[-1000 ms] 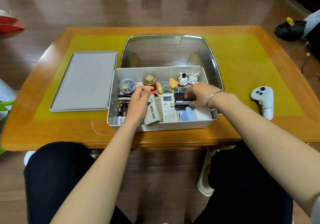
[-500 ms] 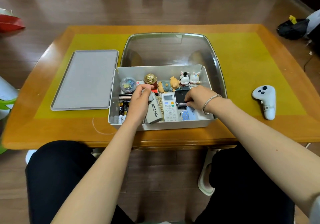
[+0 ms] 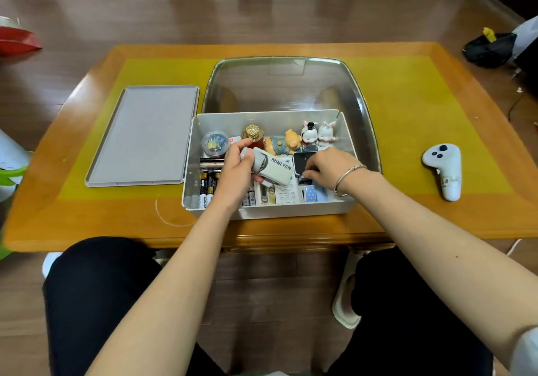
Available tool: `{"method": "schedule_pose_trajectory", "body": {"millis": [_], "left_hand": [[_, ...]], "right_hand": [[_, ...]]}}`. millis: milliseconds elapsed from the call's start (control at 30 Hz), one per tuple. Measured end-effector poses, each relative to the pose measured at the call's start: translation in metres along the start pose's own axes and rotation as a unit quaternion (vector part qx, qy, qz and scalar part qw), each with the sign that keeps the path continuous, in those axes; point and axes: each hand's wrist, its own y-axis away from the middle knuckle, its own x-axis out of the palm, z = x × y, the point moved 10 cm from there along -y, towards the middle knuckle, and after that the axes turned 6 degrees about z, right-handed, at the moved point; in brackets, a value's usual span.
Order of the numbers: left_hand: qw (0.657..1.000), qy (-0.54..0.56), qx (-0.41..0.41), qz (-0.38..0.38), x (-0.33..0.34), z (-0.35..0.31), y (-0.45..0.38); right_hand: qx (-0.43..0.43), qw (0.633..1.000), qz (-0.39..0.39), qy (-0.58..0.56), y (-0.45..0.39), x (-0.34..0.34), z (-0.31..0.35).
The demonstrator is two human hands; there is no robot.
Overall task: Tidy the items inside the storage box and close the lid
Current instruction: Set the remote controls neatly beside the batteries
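Note:
The white storage box sits at the table's near edge, its clear lid swung open behind it. My left hand grips a grey MINI FAN carton, lifted and tilted over the remote control. My right hand reaches into the box's right side and pinches a small black item beside a black device. Along the back stand a round clear pot, a gold-topped bottle, a bear figurine and two rabbit figurines. Batteries lie at the left.
A grey tray lies flat on the yellow mat to the left of the box. A white handheld controller rests at the right. The wooden table edge runs just above my knees.
My left hand has lifted the MINI FAN carton and swung it from upright to lying across the remote. My right hand has shifted slightly toward me over the black items.

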Motion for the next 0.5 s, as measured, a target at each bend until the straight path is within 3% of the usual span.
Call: {"method": "schedule_pose_trajectory", "body": {"millis": [100,167,267,367,500], "left_hand": [[1.000,-0.023,0.015,0.008,0.001,-0.002,0.000],[0.999,-0.032,0.023,0.014,0.002,-0.005,0.001],[0.999,-0.008,0.033,0.013,0.003,-0.008,0.002],[0.999,0.015,0.038,0.022,0.004,-0.011,0.004],[0.998,0.019,0.047,0.039,0.006,-0.014,0.005]], "right_hand": [[0.026,0.994,-0.101,-0.023,0.008,-0.024,-0.006],[0.020,0.978,-0.143,-0.153,0.014,-0.035,-0.007],[-0.043,0.945,-0.109,-0.305,0.017,-0.035,0.012],[-0.071,0.951,-0.051,-0.298,0.013,-0.024,0.028],[-0.069,0.925,-0.040,-0.371,0.010,-0.016,0.027]]}}
